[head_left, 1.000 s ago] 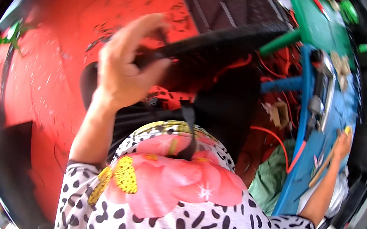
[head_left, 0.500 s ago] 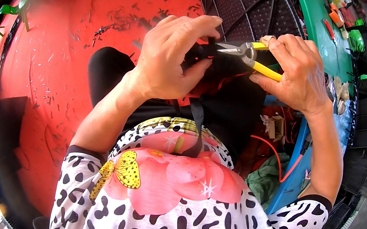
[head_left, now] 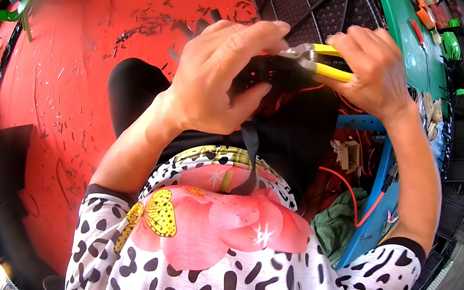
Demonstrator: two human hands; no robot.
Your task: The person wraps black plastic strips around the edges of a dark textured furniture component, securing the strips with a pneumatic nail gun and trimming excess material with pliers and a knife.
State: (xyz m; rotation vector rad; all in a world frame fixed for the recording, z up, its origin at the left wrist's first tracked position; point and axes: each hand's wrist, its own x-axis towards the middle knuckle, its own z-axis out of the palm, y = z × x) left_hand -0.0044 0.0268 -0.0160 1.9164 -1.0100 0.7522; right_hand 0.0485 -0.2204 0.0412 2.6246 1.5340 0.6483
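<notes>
My right hand (head_left: 372, 73) is wrapped round a pair of yellow-handled snips (head_left: 328, 71). The handles are slightly apart, and the blade tips disappear at the fingertips of my left hand (head_left: 209, 75). That left hand curls, thumb below and fingers above, round a black piece (head_left: 248, 75) whose shape is mostly hidden against my dark trousers. Just beyond both hands stands a dark woven plastic panel (head_left: 318, 8) with crossing strips.
Small dark offcuts (head_left: 141, 29) litter the red floor (head_left: 67, 120). At the right is a green tabletop (head_left: 403, 44) with a red-handled tool (head_left: 417, 31). Below it are a blue frame (head_left: 373, 220), a red hose (head_left: 346, 183) and a green cloth (head_left: 340, 221).
My right hand has moved up and a little left, bringing the snips closer to my left fingers. The snips' handles have drawn nearer together. My left hand has hardly shifted.
</notes>
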